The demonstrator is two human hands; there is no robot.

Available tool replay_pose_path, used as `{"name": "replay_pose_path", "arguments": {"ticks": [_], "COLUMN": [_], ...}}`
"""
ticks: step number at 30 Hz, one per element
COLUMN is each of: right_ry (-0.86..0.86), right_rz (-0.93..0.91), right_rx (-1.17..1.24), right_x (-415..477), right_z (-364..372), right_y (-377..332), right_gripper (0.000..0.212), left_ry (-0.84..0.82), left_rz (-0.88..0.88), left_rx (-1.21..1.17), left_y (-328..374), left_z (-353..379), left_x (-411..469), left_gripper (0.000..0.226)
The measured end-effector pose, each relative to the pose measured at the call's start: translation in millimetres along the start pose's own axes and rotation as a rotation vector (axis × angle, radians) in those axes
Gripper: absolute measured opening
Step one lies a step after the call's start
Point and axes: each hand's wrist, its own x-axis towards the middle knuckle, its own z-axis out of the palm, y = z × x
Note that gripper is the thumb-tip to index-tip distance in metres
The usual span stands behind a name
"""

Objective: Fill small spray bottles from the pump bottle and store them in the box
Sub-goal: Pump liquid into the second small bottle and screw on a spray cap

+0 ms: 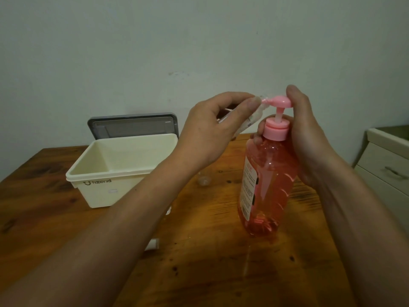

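A tall pink pump bottle [266, 182] stands on the wooden table [210, 251], filled with pink liquid. My right hand [307, 138] wraps around its neck from the right, with the thumb resting on the pink pump head [279, 101]. My left hand [210, 131] holds a small clear spray bottle [251, 121] tilted, its open mouth against the pump spout. The cream box [115, 171] sits open at the left, its inside bare where it shows.
A grey lid [132, 126] leans against the wall behind the box. A small clear cap [204, 181] lies on the table between box and pump bottle. A white object [152, 244] peeks out under my left forearm. A cream drawer unit [387, 165] stands at the right.
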Motion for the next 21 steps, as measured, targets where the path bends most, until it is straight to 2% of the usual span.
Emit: {"name": "replay_pose_path", "arguments": {"ticks": [6, 10, 13, 18, 21], "right_ry": [0.012, 0.014, 0.016, 0.067, 0.101], "right_rz": [0.024, 0.006, 0.012, 0.006, -0.030], "right_rx": [0.020, -0.014, 0.017, 0.077, 0.126], "right_x": [2, 0, -2, -2, -1], "right_z": [1, 5, 3, 8, 12], "right_y": [1, -1, -2, -4, -6], "right_gripper": [0.095, 0.102, 0.091, 0.064, 0.063], "left_ry": [-0.117, -0.029, 0.067, 0.100, 0.091], "left_rz": [0.028, -0.021, -0.096, -0.140, -0.148], "left_rx": [0.042, -0.109, -0.234, -0.299, -0.281], "left_y": [-5, -5, -7, -13, -15], "left_z": [-4, -1, 6, 10, 10], "left_x": [-16, -27, -33, -38, -40], "left_gripper": [0.050, 0.049, 0.040, 0.039, 0.040]}}
